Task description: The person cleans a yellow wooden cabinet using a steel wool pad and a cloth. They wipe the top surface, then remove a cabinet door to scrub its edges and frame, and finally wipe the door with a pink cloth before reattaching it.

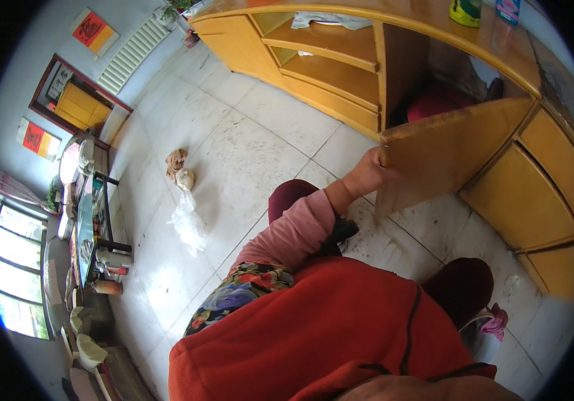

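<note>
My left hand grips the free edge of a yellow wooden cabinet door, which stands swung out from the cabinet. Behind the door, the dark compartment shows a dark red round thing, partly hidden. A pink sleeve with a floral oversleeve covers my left arm. My right hand is out of view. Blurred bare skin shows at the bottom edge; I cannot tell which body part it is. Below the door and hand, the floor tiles carry dark smudges and crumbs.
Open shelves hold grey cloth or plastic. On the floor lie a brown bundle, a pale bundle and a clear plastic bag. A glass-topped table stands left. A pink cloth hangs on a container at lower right.
</note>
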`<control>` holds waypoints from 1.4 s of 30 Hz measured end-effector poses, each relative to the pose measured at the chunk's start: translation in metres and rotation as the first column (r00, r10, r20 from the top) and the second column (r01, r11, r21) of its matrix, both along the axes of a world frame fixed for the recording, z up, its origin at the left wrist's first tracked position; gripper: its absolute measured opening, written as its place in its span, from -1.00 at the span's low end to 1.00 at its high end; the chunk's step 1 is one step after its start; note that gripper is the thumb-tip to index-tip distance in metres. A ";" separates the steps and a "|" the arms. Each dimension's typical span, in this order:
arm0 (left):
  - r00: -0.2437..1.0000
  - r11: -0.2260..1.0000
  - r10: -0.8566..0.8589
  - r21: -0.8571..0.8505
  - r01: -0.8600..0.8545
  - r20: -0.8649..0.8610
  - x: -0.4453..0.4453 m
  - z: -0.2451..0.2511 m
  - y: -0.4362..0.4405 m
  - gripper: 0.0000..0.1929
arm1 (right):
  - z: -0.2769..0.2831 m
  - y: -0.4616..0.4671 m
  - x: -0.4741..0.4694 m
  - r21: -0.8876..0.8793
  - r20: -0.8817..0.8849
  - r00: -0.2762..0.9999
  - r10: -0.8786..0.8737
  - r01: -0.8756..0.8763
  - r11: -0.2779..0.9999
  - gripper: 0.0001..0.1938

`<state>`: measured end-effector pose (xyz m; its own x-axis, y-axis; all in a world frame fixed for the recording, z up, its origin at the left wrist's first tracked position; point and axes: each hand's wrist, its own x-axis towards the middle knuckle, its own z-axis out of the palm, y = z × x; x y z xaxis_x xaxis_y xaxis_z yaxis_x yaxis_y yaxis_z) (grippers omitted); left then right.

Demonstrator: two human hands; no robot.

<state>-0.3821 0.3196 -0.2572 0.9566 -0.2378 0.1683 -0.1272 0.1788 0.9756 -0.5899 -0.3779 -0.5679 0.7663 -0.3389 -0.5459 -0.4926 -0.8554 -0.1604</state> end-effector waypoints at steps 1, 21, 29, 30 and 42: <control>1.000 0.999 -0.016 -0.027 0.016 -0.003 0.000 0.001 0.000 -0.59 | -0.004 0.002 -0.006 0.005 -0.004 1.000 0.012 -0.012 1.000 -0.49; 0.995 0.992 0.080 0.100 -0.074 -0.060 -0.004 0.003 0.003 -0.60 | 0.067 0.069 -0.135 0.820 -0.126 0.430 -0.894 0.553 0.150 -0.87; 0.993 0.966 0.064 0.243 -0.086 0.095 -0.026 0.000 -0.014 -0.66 | 0.027 0.037 -0.151 0.686 0.332 0.269 -0.904 0.589 0.427 -0.73; 0.992 0.951 0.036 0.301 -0.071 0.121 -0.032 -0.001 -0.021 -0.62 | 0.023 0.033 -0.152 0.613 0.410 0.279 -0.868 0.621 0.489 -0.74; 0.953 0.885 -0.171 0.465 0.037 0.250 -0.054 0.007 -0.061 -0.19 | 0.073 -0.028 -0.127 -0.255 0.098 0.903 -0.419 0.430 0.866 -0.67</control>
